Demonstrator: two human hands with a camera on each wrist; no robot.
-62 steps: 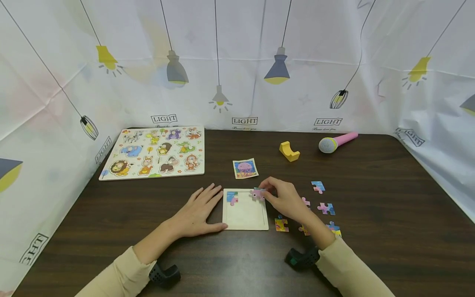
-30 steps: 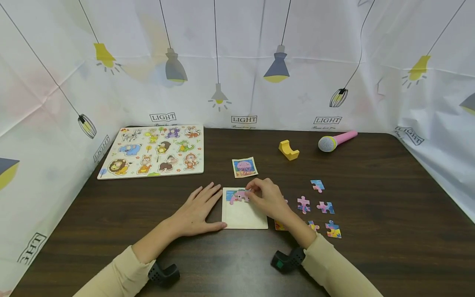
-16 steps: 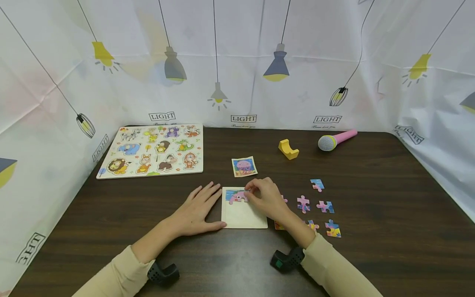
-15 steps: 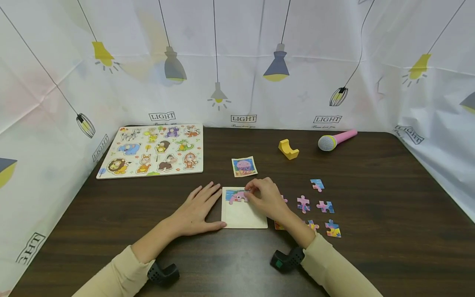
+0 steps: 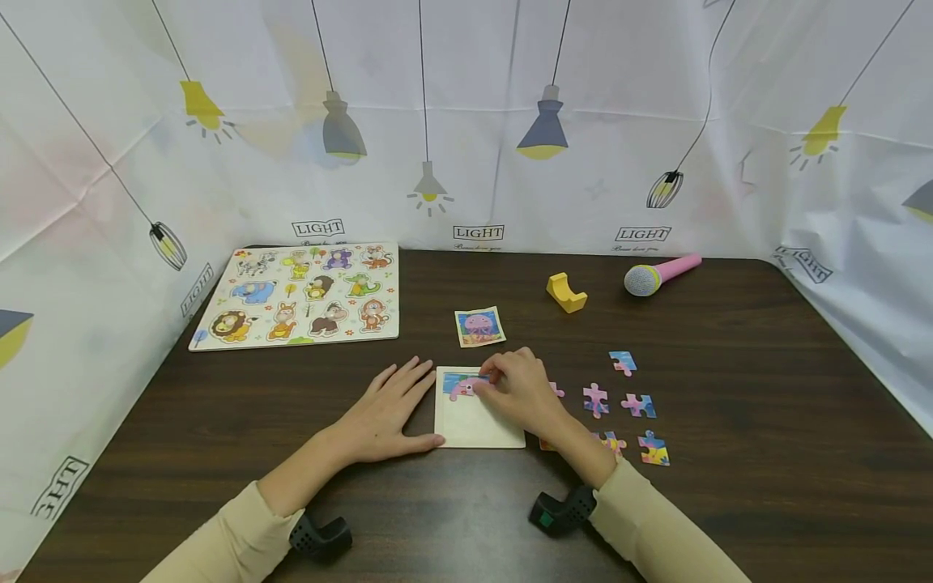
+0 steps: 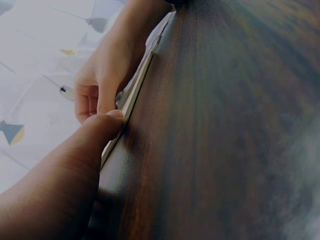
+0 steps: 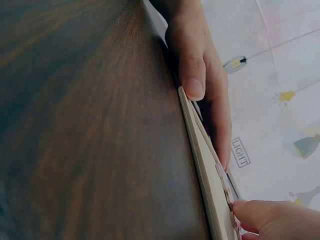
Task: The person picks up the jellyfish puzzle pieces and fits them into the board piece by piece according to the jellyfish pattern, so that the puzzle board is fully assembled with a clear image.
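A small square wooden puzzle tray point(image 5: 481, 429) lies in front of the person in the head view. Spread flat, the left hand point(image 5: 386, 417) steadies its left side, thumb at the near corner and fingertips by the far one. Two pieces sit joined along the tray's far edge: a blue corner piece point(image 5: 452, 383) at the left and a pink puzzle piece with an eye point(image 5: 464, 389) beside it. The right hand point(image 5: 521, 394) pinches that pink piece between thumb and fingers, covering its right part. In the right wrist view, the right thumb point(image 7: 255, 212) is right at the tray's surface.
Several loose pieces point(image 5: 595, 401) lie right of the tray, some partly hidden by the right forearm. Beyond it are a jellyfish picture card point(image 5: 480, 327), a yellow curved block point(image 5: 567, 293) and a pink toy microphone point(image 5: 662, 276). An animal puzzle board point(image 5: 306, 300) lies back left.
The right hand has brought the pink piece leftward from the tray's far right corner to beside the blue corner piece, then barely shifted. The left hand has stayed in place.
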